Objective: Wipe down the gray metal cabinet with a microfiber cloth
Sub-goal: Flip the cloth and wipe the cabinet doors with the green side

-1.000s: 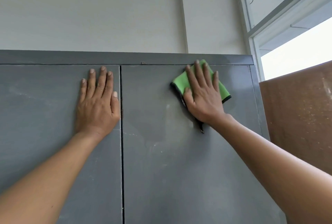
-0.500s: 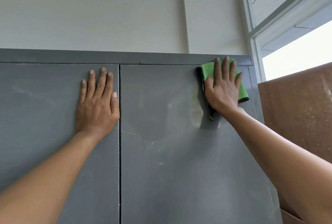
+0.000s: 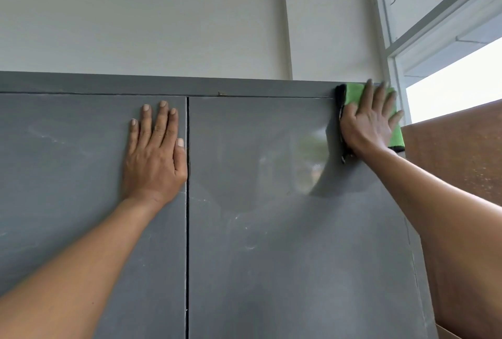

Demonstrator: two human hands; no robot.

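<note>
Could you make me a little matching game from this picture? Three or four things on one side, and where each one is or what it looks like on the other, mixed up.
Things:
1. left hand
2. right hand
3. green cloth
4. brown board

Places or states:
A. pinned under a palm at the cabinet's top right corner
B. bare and flat on the left door, beside the centre gap
C. standing to the right of the cabinet, below the window
D. spread over the cloth, pressing it to the metal

Pairs: 1-B, 2-D, 3-A, 4-C
</note>
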